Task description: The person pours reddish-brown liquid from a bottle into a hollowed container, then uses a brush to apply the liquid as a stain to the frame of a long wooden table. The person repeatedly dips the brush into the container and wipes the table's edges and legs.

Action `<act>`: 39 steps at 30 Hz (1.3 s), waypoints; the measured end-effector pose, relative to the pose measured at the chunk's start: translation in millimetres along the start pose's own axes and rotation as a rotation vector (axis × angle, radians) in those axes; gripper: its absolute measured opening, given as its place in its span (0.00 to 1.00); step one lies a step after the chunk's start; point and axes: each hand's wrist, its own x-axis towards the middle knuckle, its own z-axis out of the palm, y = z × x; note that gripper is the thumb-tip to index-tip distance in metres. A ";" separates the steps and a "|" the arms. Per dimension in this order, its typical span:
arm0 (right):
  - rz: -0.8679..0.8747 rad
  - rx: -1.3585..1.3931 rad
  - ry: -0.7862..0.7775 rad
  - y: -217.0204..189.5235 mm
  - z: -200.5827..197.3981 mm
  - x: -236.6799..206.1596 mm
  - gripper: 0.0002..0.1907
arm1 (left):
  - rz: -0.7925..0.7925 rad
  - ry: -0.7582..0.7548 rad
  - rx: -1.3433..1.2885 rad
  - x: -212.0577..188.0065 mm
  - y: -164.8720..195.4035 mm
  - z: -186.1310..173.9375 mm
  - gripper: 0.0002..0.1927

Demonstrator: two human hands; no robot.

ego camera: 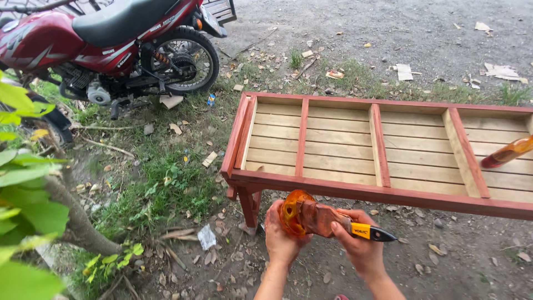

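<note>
Near the bench (383, 195), low in the scene, the left hand (280, 236) wraps its fingers around an orange container (291, 211), while the right hand (358, 244) pinches a stained paintbrush (333, 221) by its handle, bristles at the container's mouth. Tilted so, the container could spill stain onto the dirt ground (472, 261), or the loaded brush drip on the wrists

Rough slatted wood bench (383, 150) (red-stained frame), glossy red motorcycle (105, 44), paint-smeared brush (327, 219)

Two bare forearms reaching forward, left hand (282, 236) cupped with fingers curled, right hand (358, 244) closed in a grip, hands close together
</note>
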 end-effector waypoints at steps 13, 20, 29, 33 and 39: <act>0.082 0.645 0.368 163.6 113.2 8.0 0.23 | -0.115 -0.051 -0.185 57.0 -135.7 9.1 0.53; 0.113 0.846 0.292 245.4 137.3 53.1 0.23 | -0.024 0.010 -0.240 68.8 -233.5 45.9 0.52; -0.312 0.512 0.072 353.1 165.8 92.2 0.24 | 0.088 0.067 -0.200 94.7 -329.7 82.3 0.51; -0.501 0.166 0.142 363.1 168.5 87.6 0.24 | 0.066 0.098 -0.223 76.6 -352.4 89.3 0.53; -1.075 -0.326 -0.036 349.3 174.3 94.6 0.19 | 0.038 0.197 -0.241 70.1 -369.0 83.0 0.51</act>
